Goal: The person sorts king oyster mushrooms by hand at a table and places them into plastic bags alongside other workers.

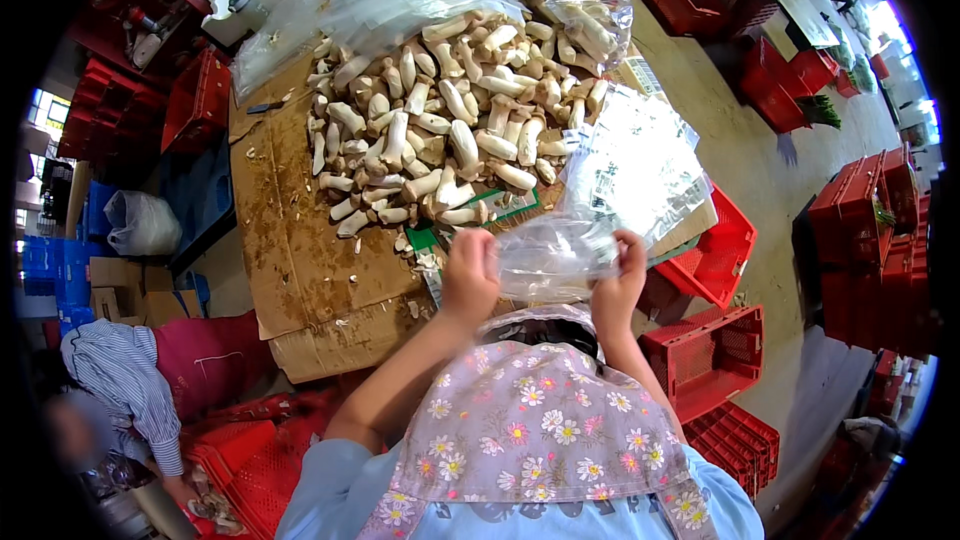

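Between my two hands a clear plastic bag (551, 259) is stretched out, somewhat blurred. My left hand (471, 270) grips its left side, and my right hand (622, 277) pinches the right. Whether anything is inside the bag is hard to make out, but it looks flat. Beyond it lies a large heap of king oyster mushrooms (454, 139) on a cardboard-covered table. At the heap's right, close to my right hand, rests a pile of printed plastic bags (630, 157).
Stained cardboard (300, 270) covers the tabletop, with a small knife (266, 107) at its left. Clear plastic sheets (420, 0) and filled bags (589, 22) lie at the far side. Red crates (705, 360) stand to the right. A co-worker in a striped shirt (124, 360) bends at lower left.
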Demonstrator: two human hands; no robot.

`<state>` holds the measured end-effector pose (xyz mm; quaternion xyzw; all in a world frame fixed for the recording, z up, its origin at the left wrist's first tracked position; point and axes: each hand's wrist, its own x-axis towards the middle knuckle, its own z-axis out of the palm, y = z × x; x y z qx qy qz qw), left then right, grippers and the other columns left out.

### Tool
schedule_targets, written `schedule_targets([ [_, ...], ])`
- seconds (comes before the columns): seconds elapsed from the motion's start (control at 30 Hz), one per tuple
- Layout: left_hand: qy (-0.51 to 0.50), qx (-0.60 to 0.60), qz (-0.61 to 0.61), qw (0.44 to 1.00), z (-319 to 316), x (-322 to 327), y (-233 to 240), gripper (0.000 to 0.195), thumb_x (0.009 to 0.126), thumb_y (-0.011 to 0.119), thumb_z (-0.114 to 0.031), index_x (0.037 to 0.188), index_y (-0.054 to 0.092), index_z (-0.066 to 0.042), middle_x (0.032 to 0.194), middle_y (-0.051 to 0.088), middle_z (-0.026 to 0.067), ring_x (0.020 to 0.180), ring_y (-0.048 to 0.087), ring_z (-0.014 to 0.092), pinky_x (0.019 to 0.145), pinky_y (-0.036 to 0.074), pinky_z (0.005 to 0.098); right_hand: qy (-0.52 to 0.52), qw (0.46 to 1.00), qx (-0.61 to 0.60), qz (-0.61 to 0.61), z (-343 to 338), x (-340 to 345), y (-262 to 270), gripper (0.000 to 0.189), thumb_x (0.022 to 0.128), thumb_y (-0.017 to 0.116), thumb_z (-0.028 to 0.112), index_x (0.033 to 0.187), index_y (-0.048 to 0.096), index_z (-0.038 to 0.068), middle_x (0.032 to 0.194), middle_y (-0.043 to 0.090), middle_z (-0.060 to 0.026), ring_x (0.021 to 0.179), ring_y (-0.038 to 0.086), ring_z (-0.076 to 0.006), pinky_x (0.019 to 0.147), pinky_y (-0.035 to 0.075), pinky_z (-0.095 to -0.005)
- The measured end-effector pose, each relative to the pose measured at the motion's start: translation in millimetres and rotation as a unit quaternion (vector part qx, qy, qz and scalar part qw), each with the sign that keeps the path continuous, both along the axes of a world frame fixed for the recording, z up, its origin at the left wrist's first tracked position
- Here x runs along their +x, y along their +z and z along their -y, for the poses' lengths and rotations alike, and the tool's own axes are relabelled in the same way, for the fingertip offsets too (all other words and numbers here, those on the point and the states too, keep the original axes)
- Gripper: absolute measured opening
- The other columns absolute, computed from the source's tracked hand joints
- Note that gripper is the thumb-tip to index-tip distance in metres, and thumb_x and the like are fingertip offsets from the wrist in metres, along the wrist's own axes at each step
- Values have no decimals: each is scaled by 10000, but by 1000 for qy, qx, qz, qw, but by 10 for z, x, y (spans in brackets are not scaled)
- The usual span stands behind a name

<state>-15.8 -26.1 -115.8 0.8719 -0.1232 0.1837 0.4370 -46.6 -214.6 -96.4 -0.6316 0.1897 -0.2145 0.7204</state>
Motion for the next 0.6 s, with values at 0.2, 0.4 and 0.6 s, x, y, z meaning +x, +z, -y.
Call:
schedule_targets([
  [0.2, 141, -116, -57, 982, 65, 187, -231, 332, 870, 627, -35, 1166, 478, -36, 1084, 521, 145, 840, 552, 235, 720, 476, 332, 71, 924, -368, -72, 53, -51, 2, 358, 660, 585, -117, 975, 621, 48, 783, 601, -108, 626, 559, -209, 609, 482, -313],
  [0.4, -8, 159, 99, 982, 159, 60, 130, 400, 804, 649, -30, 1186, 532, -46, 1130, 550, 168, 945, 596, 324, 747, 502, 394, 147, 847, -508, 52, 129, -23, 146, 227, 710, 603, -52, 887, 621, 90, 750, 565, -122, 611, 581, -314, 547, 477, -361],
  [0.6, -151, 36, -117, 981, 131, -4, -65, 287, 810, 559, 1, 1091, 594, -43, 995, 630, 169, 902, 622, 376, 774, 519, 394, 4, 920, -390, -26, 449, 304, 16, 261, 676, 506, -122, 891, 579, 8, 812, 583, -125, 710, 591, -277, 665, 470, -338],
])
